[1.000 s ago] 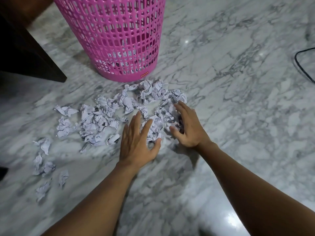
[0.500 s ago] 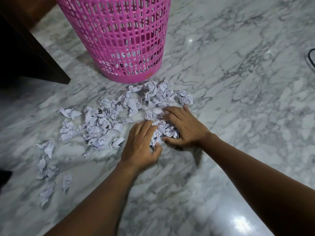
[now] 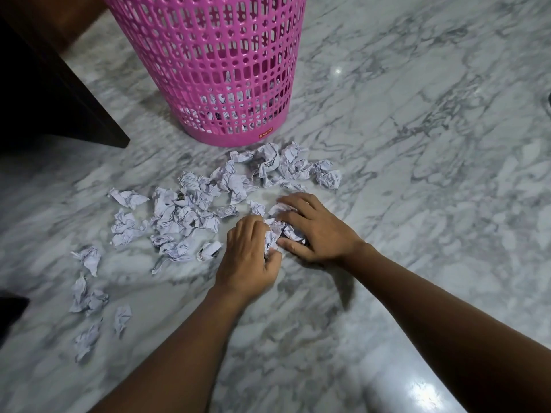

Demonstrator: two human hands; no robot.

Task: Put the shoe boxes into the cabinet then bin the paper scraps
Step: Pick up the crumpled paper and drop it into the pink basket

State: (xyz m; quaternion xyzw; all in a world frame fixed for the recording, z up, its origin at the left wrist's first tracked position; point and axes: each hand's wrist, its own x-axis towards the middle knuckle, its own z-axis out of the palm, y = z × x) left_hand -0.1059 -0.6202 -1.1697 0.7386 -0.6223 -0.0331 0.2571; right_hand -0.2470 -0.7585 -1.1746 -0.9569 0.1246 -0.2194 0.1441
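Several crumpled white paper scraps [image 3: 185, 216] with printed text lie scattered on the marble floor in front of a pink perforated plastic bin [image 3: 220, 70]. Some scraps show through the bin's holes near its bottom. My left hand [image 3: 249, 257] and my right hand [image 3: 316, 231] press together from both sides around a small bunch of scraps [image 3: 278, 231], fingers curled over it. More scraps [image 3: 286, 166] lie between my hands and the bin, and loose ones [image 3: 86, 296] trail off to the lower left. No shoe boxes are in view.
A dark wooden piece of furniture [image 3: 44, 93] stands at the upper left, close to the bin. The grey-veined marble floor [image 3: 432, 174] stretches to the right. A dark object [image 3: 12, 308] pokes in at the left edge.
Both hands have drawn inward toward each other, curling from flat and spread to closed around a bunch of scraps. The camera has shifted slightly, so the bin sits further right.
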